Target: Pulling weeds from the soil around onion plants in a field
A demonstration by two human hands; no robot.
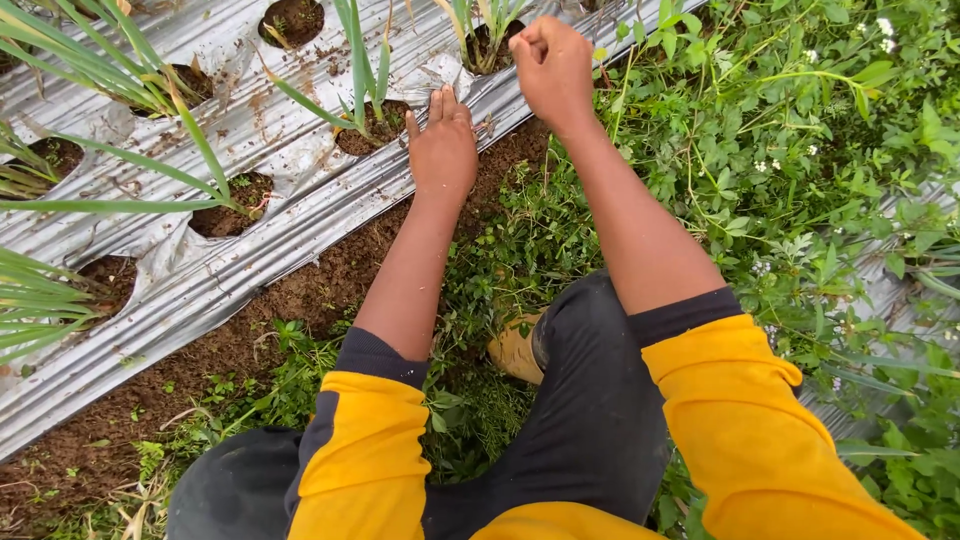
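Resting the left hand [441, 150], fingers flat and released, on the silver mulch sheet [250, 130] beside a soil-filled planting hole [370, 128] holding a green plant [362, 60]; hovering the right hand [553, 68], fingers clenched, just beyond that hole.

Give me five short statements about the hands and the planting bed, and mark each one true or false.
1. The left hand lies flat, fingers toward a planting hole. True.
2. The right hand is spread open. False: it is closed in a fist.
3. Silver plastic mulch covers the bed. True.
4. The planting holes hold red flowers. False: they hold long green leaves and soil.
5. The sleeves are yellow. True.
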